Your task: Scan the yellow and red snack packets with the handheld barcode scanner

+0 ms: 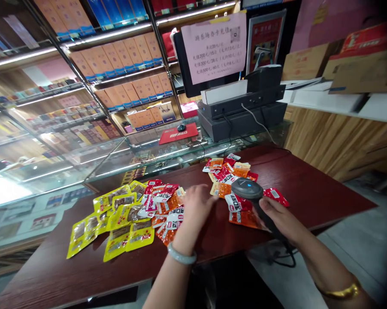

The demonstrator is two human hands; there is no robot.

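Observation:
My right hand is closed round the handle of a black barcode scanner. The scanner's head hangs over a pile of red, orange and white snack packets on the right. Palm down, my left hand is beside a second pile of red, orange and white packets. Its thumb stands apart from the fingers, and I see nothing held in it. Its fingertips are partly hidden. Yellow snack packets with clear windows lie overlapping at the left of that pile.
The packets lie on a dark red table. Behind it are a glass counter, a mouse on a red mat, and a dark cash drawer. A pink paper sign hangs above. The scanner's cable dangles at the front edge.

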